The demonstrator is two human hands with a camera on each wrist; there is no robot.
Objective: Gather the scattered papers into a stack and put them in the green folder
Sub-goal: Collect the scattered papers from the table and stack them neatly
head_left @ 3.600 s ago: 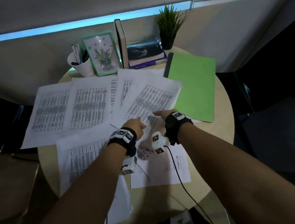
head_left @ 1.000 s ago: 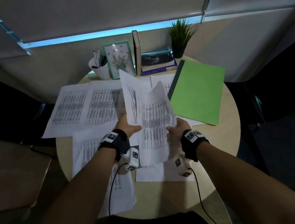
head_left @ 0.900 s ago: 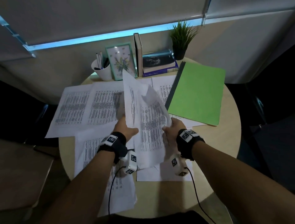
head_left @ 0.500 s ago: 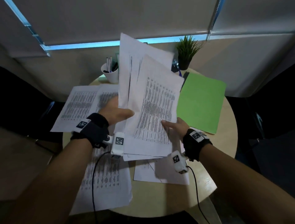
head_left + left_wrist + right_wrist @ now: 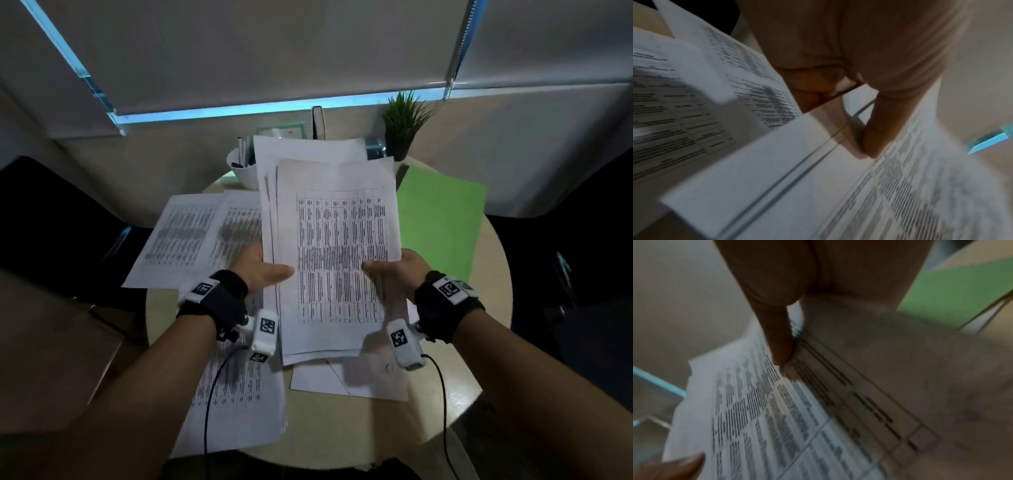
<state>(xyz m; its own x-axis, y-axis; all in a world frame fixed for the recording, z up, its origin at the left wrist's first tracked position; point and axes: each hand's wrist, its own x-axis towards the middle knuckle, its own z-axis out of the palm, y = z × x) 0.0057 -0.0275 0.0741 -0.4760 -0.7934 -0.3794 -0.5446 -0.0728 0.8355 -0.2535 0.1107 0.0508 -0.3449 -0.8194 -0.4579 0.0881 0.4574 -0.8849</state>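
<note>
I hold a small stack of printed papers (image 5: 335, 253) upright above the round table (image 5: 493, 308). My left hand (image 5: 263, 270) grips its left edge with the thumb across the front sheet. My right hand (image 5: 394, 270) grips the right edge the same way. The left wrist view shows my thumb (image 5: 875, 129) on the printed sheets (image 5: 910, 186); the right wrist view shows my thumb (image 5: 781, 344) on the top page (image 5: 777, 410). The closed green folder (image 5: 442, 222) lies at the right of the table. More sheets (image 5: 191, 236) lie flat at the left, front left (image 5: 239, 394) and front centre (image 5: 359, 377).
At the table's back edge stand a white cup of pens (image 5: 241, 168), a framed picture (image 5: 281, 130), an upright book (image 5: 318, 121), a pile of books (image 5: 375, 149) and a small potted plant (image 5: 404, 120). Dark chairs flank the table. Cables run from both wrist cameras.
Both hands lifted several sheets off the table, then squared them upright into a neater stack held by both side edges. My view has tilted upward.
</note>
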